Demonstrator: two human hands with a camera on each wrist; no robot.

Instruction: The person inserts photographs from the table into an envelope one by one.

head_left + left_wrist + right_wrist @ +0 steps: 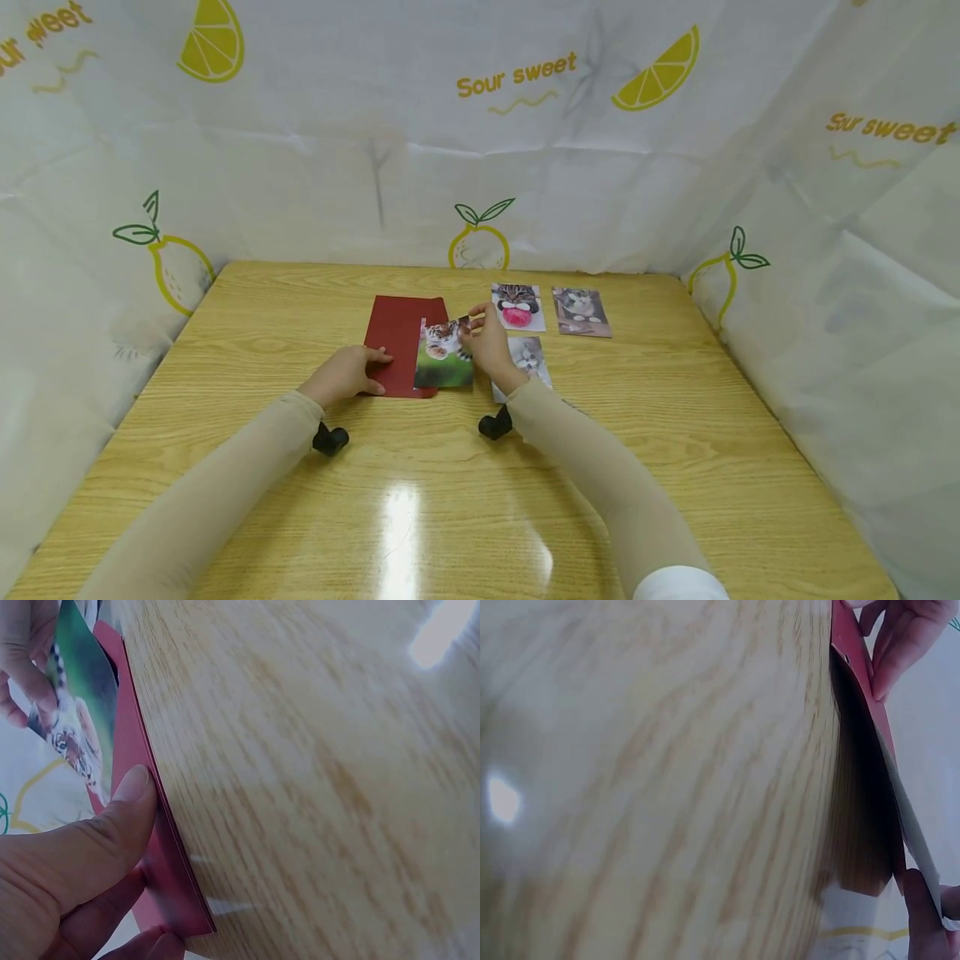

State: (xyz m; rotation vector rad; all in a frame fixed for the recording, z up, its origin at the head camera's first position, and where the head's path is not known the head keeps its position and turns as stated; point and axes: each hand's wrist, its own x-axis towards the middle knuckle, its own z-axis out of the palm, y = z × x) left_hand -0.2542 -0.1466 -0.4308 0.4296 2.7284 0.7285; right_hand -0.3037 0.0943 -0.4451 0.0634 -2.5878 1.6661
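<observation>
A red envelope [393, 325] lies on the wooden table, its opening facing right. My left hand [343, 373] rests at its left side, with thumb and fingers pressing on the red paper. In the left wrist view, the thumb lies along the envelope's near edge. My right hand [491, 346] pinches a photo card of a tiger cub [444, 371] by its upper right part. The card is tilted, its left side overlapping the envelope's right part. In the right wrist view, the card's pale edge [911, 817] rises from the envelope beside the pinching fingers.
A grey kitten photo [528, 354] lies partly hidden beneath the right forearm. Beyond the right hand are a cat photo with a pink ball [517, 312] and another cat photo [583, 312]. A white lemon-print curtain [322, 192] borders the table [660, 433] at the back and sides.
</observation>
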